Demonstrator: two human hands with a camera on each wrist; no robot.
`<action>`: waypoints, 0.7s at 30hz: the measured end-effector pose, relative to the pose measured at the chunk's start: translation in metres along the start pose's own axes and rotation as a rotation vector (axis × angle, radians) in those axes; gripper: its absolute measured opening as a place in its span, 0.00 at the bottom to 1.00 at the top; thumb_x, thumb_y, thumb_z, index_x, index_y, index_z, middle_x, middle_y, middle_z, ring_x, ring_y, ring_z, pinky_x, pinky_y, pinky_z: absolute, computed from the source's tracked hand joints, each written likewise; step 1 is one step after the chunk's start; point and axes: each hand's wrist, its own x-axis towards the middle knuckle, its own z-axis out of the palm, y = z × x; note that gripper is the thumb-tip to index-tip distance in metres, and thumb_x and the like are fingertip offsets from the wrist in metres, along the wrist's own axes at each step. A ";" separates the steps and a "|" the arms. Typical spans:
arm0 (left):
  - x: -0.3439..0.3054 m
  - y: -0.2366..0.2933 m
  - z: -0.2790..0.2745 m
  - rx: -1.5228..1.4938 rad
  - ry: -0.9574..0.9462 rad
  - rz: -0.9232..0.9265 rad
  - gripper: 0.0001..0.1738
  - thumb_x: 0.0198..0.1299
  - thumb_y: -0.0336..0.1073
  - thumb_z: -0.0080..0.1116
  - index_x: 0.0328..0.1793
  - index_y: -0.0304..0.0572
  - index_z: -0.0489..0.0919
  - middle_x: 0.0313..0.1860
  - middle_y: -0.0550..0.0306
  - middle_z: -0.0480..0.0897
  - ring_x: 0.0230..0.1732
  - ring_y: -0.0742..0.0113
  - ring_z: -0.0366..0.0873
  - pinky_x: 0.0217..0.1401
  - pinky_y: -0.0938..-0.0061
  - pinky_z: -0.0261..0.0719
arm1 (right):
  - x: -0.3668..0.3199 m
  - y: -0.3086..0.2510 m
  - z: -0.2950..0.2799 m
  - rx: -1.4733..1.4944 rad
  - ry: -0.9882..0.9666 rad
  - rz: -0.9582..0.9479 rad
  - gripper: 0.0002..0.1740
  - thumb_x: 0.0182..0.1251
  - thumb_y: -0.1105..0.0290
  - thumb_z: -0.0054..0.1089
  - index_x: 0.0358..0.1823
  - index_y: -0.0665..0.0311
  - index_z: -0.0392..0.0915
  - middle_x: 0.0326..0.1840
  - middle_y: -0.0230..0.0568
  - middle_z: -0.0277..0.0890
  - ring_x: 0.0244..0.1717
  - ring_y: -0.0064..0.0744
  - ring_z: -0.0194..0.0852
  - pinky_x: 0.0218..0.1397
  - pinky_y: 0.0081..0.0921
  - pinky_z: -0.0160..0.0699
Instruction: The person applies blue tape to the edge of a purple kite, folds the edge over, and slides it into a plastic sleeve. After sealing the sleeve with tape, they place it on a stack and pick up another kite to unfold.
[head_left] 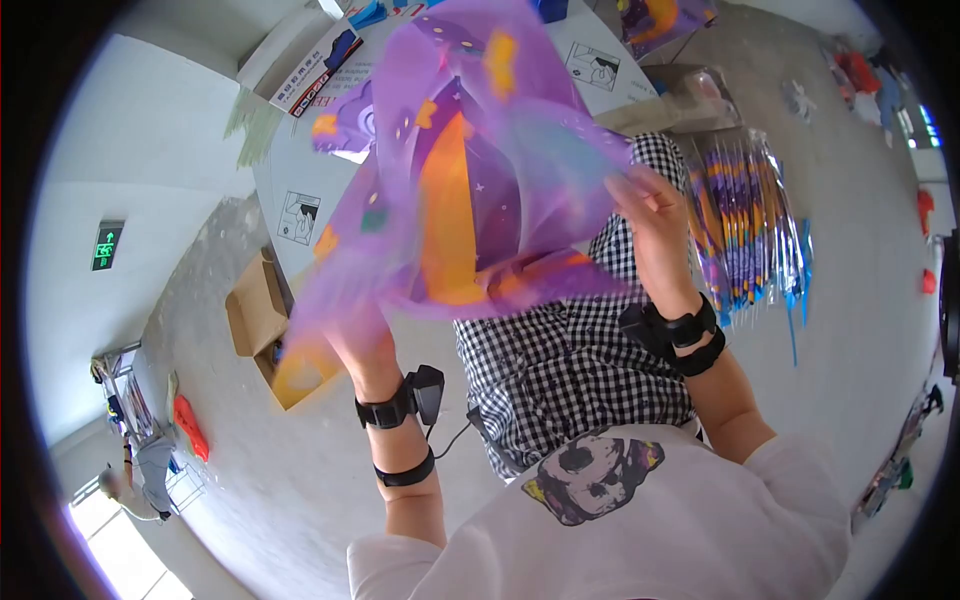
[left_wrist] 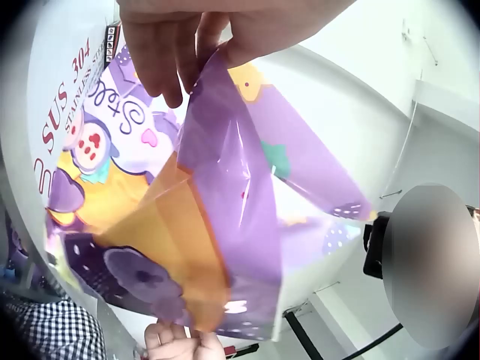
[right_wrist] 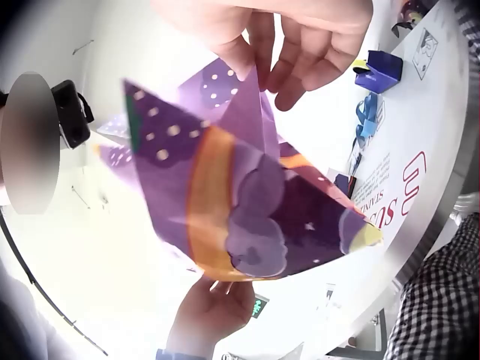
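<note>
A thin, glossy purple sheet (head_left: 495, 220) with a cartoon print and orange bands hangs in loose folds between my two hands, blurred in the head view. At its near left part, my left hand (head_left: 365, 345) grips the film; the left wrist view shows the thumb and fingers (left_wrist: 172, 56) pinching a fold of it. On the other side, my right hand (head_left: 655, 225) pinches the sheet's edge, and the right wrist view shows its thumb and fingertips (right_wrist: 240, 56) on a peaked corner. Folds partly hide the left fingers in the head view.
Beneath the sheet is a white printed tabletop (head_left: 595, 75). A dark blue dispenser (right_wrist: 381, 71) and blue ribbon (right_wrist: 366, 120) sit on it. Several bagged, rolled purple pieces (head_left: 745, 225) lie at right. An open cardboard box (head_left: 255, 305) is at left; another person (head_left: 125, 490) is farther off.
</note>
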 end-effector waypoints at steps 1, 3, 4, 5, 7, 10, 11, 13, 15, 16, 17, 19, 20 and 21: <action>-0.002 0.002 -0.001 0.012 0.026 -0.002 0.12 0.74 0.36 0.54 0.51 0.35 0.83 0.48 0.57 0.85 0.52 0.70 0.82 0.52 0.75 0.79 | 0.002 0.002 -0.006 0.058 -0.011 0.019 0.09 0.72 0.66 0.64 0.41 0.66 0.84 0.36 0.30 0.82 0.35 0.17 0.77 0.45 0.19 0.76; 0.001 -0.006 -0.025 -0.041 -0.042 0.093 0.17 0.76 0.40 0.51 0.58 0.34 0.80 0.54 0.53 0.83 0.56 0.66 0.81 0.57 0.70 0.80 | 0.010 0.005 -0.019 0.175 -0.036 0.055 0.10 0.74 0.66 0.62 0.43 0.66 0.84 0.38 0.31 0.83 0.37 0.18 0.79 0.46 0.20 0.77; 0.002 -0.006 -0.031 -0.048 -0.062 0.111 0.17 0.76 0.41 0.51 0.59 0.34 0.79 0.54 0.53 0.83 0.56 0.65 0.81 0.57 0.69 0.80 | 0.011 0.003 -0.021 0.182 -0.003 0.057 0.10 0.74 0.67 0.60 0.44 0.67 0.84 0.39 0.32 0.84 0.39 0.19 0.80 0.47 0.21 0.78; 0.002 -0.004 -0.035 -0.054 -0.078 0.126 0.18 0.76 0.41 0.51 0.59 0.34 0.79 0.55 0.53 0.83 0.56 0.65 0.81 0.58 0.69 0.80 | 0.011 -0.001 -0.020 0.189 0.031 0.059 0.10 0.75 0.67 0.59 0.45 0.67 0.83 0.40 0.33 0.84 0.40 0.19 0.82 0.48 0.21 0.79; 0.000 0.001 -0.037 -0.062 -0.098 0.148 0.18 0.76 0.41 0.51 0.61 0.34 0.78 0.56 0.52 0.82 0.57 0.65 0.80 0.59 0.68 0.80 | 0.019 -0.003 -0.023 0.268 0.034 0.040 0.10 0.75 0.68 0.59 0.46 0.67 0.83 0.40 0.33 0.85 0.40 0.19 0.82 0.48 0.21 0.79; -0.002 0.007 -0.038 -0.073 -0.120 0.170 0.20 0.75 0.42 0.51 0.62 0.35 0.77 0.58 0.52 0.82 0.58 0.64 0.80 0.60 0.67 0.80 | 0.024 -0.004 -0.028 0.265 0.059 0.067 0.09 0.75 0.69 0.59 0.47 0.67 0.83 0.37 0.30 0.82 0.36 0.17 0.78 0.45 0.20 0.77; -0.001 0.008 -0.038 -0.075 -0.123 0.177 0.20 0.75 0.42 0.51 0.63 0.35 0.76 0.58 0.51 0.81 0.58 0.63 0.80 0.61 0.67 0.80 | 0.025 -0.001 -0.031 0.267 0.060 0.069 0.09 0.75 0.69 0.59 0.47 0.67 0.83 0.36 0.29 0.81 0.35 0.17 0.77 0.44 0.20 0.77; 0.003 0.010 -0.039 -0.073 -0.122 0.189 0.21 0.75 0.43 0.50 0.64 0.35 0.76 0.59 0.51 0.81 0.59 0.63 0.80 0.61 0.66 0.80 | 0.028 0.002 -0.035 0.290 0.094 0.099 0.10 0.75 0.68 0.59 0.47 0.67 0.82 0.34 0.29 0.80 0.34 0.17 0.75 0.41 0.20 0.76; 0.010 0.011 -0.042 -0.075 -0.122 0.198 0.22 0.75 0.43 0.50 0.65 0.35 0.75 0.60 0.51 0.81 0.60 0.62 0.80 0.62 0.65 0.80 | 0.025 0.002 -0.035 0.300 0.177 0.125 0.10 0.74 0.68 0.59 0.46 0.67 0.82 0.34 0.29 0.79 0.33 0.18 0.74 0.40 0.20 0.75; 0.013 0.011 -0.044 -0.074 -0.113 0.184 0.22 0.75 0.44 0.50 0.66 0.35 0.74 0.61 0.50 0.80 0.60 0.62 0.80 0.63 0.65 0.80 | 0.018 -0.003 -0.028 0.299 0.244 0.134 0.09 0.74 0.68 0.59 0.45 0.67 0.82 0.34 0.30 0.79 0.33 0.18 0.74 0.39 0.19 0.75; 0.016 0.010 -0.046 -0.076 -0.103 0.176 0.22 0.75 0.44 0.50 0.66 0.35 0.74 0.61 0.50 0.80 0.60 0.61 0.80 0.63 0.64 0.80 | 0.016 -0.001 -0.029 0.297 0.266 0.151 0.09 0.73 0.68 0.59 0.45 0.67 0.81 0.34 0.30 0.79 0.33 0.18 0.75 0.38 0.19 0.74; 0.021 0.010 -0.051 -0.090 -0.020 0.091 0.24 0.75 0.45 0.50 0.68 0.36 0.72 0.63 0.49 0.79 0.62 0.60 0.79 0.65 0.63 0.79 | 0.016 0.013 -0.038 0.293 0.268 0.194 0.09 0.72 0.68 0.59 0.43 0.66 0.81 0.34 0.31 0.79 0.33 0.19 0.75 0.38 0.19 0.74; 0.021 0.012 -0.047 -0.057 0.005 0.109 0.23 0.74 0.43 0.50 0.68 0.35 0.72 0.62 0.49 0.79 0.61 0.59 0.80 0.59 0.65 0.82 | 0.017 0.020 -0.043 0.290 0.247 0.220 0.08 0.72 0.68 0.60 0.42 0.66 0.81 0.34 0.32 0.79 0.33 0.20 0.75 0.38 0.19 0.74; 0.022 0.012 -0.049 -0.059 0.042 0.096 0.23 0.75 0.43 0.49 0.68 0.35 0.73 0.63 0.49 0.80 0.62 0.59 0.79 0.60 0.65 0.82 | 0.017 0.026 -0.048 0.271 0.253 0.217 0.08 0.72 0.68 0.59 0.42 0.66 0.81 0.34 0.32 0.79 0.33 0.20 0.75 0.38 0.20 0.74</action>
